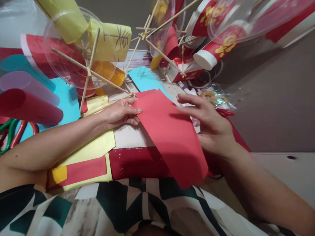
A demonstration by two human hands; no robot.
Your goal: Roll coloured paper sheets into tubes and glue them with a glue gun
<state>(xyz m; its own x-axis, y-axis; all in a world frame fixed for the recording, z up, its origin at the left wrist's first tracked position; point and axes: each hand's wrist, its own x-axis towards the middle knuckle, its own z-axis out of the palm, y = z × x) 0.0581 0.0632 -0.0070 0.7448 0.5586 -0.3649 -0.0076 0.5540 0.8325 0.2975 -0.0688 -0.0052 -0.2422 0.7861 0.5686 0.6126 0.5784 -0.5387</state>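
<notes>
A sheet of red paper (pixel 169 124) slants across the middle of the view, its lower end hanging past the table's front edge. My left hand (pixel 124 113) pinches its upper left edge, thumb on top and fingers beneath. Beside the right edge is my right hand (pixel 209 123), its fingers stretched out and apart, slightly blurred; whether the fingertips touch the paper I cannot tell. Under the left forearm lie yellow sheets (pixel 98 142) with a red paper strip (pixel 86 170) on them. A blue sheet (pixel 142 78) lies beyond the red paper.
Structures of wooden sticks (pixel 88 70) with clear plastic discs and paper cups (pixel 219 46) rise at the back. Paper tubes (pixel 29 106) and scissors (pixel 18 132) are at left. Markers (pixel 187 88) and tape rolls (pixel 209 95) in plastic lie right, near a grey wall (pixel 278 98).
</notes>
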